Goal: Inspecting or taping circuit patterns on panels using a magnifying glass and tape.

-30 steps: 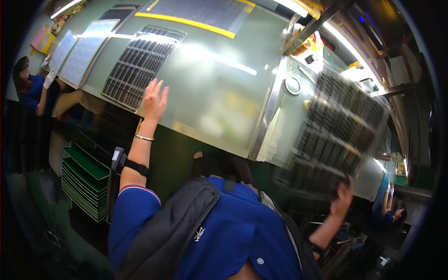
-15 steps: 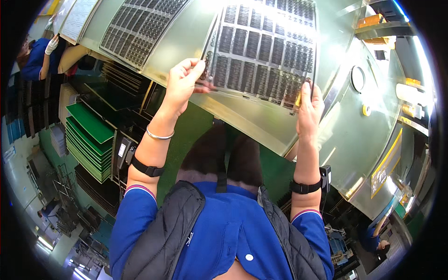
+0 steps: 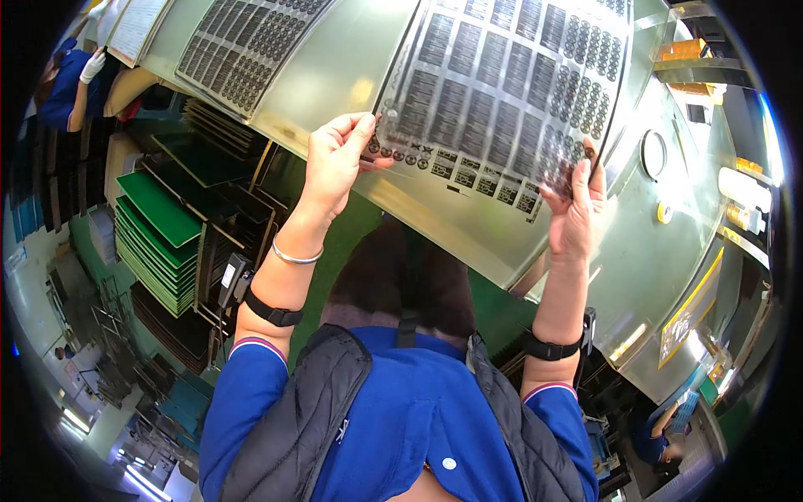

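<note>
Head view: a person in a blue shirt (image 3: 385, 402) and dark vest (image 3: 288, 427) faces the table (image 3: 326, 92), both forearms reaching ahead.
Left hand (image 3: 330, 163): thumb and fingers pinched on the near left corner of the patterned film (image 3: 502, 100).
Right hand (image 3: 577, 209): thumb and fingers closed on the near right corner of the same sheet.
Handling: see-through with dark print, the patterned film looks light, thin and bendy, probably slick, and, I'd judge, easily creased or scratched; the margins at the corners seem the safest hold, fingertips off the print.
Film's place: between the two hands and stretching away beyond them, over the table; its far edge is cut off, so I can't tell whether that end rests on anything.
Green boards (image 3: 159, 209): stacked in tiers off to the left, below the table's level.
Second sheet (image 3: 242, 54): similarly printed, lying flat on the table beyond the left hand, left of the held one.
Rolls: a dark ring (image 3: 653, 154) and a small yellow roll (image 3: 664, 212) sit to the right, apart from the right hand.
Co-worker: a white-gloved hand (image 3: 92, 69) shows at the far left, near some papers (image 3: 138, 29).
</note>
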The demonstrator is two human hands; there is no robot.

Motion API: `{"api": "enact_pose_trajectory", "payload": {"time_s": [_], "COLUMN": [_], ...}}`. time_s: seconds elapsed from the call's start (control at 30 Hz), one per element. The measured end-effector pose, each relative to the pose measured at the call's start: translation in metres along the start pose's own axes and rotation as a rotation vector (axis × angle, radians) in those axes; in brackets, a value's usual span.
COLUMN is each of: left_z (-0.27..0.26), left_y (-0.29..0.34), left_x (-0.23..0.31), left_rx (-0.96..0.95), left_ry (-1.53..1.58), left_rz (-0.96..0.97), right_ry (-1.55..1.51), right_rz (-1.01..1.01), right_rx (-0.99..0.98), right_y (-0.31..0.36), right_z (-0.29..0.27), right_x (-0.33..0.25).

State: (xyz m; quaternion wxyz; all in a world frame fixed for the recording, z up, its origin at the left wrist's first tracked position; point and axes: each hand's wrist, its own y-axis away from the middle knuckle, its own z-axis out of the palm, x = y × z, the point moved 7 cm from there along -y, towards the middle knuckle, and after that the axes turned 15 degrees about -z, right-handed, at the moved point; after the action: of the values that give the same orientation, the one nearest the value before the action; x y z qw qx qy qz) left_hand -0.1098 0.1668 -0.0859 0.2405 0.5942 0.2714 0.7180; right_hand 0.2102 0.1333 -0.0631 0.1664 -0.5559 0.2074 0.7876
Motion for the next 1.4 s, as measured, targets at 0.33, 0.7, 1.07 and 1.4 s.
{"api": "enact_pose_trajectory", "payload": {"time_s": [0.33, 0.7, 1.07, 1.4], "left_z": [0.015, 0.113, 0.106, 0.103], "left_y": [0.052, 0.022, 0.026, 0.034], "left_x": [0.043, -0.003, -0.003, 0.005], "left_rx": [0.758, 0.518, 0.541, 0.584], "left_ry": [-0.907, -1.275, -1.247, -1.183], "left_rz": [0.696, 0.787, 0.811, 0.822], "right_ry": [0.009, 0.267, 1.26, 1.543], "right_rz": [-0.022, -0.028, -0.503, -0.688], "right_rx": [-0.065, -0.121, 0.301, -0.025], "right_y": [-0.013, -0.019, -0.074, -0.095], "right_z": [0.007, -0.01, -0.172, -0.2], "right_x": [0.016, 0.001, -0.127, -0.105]}}
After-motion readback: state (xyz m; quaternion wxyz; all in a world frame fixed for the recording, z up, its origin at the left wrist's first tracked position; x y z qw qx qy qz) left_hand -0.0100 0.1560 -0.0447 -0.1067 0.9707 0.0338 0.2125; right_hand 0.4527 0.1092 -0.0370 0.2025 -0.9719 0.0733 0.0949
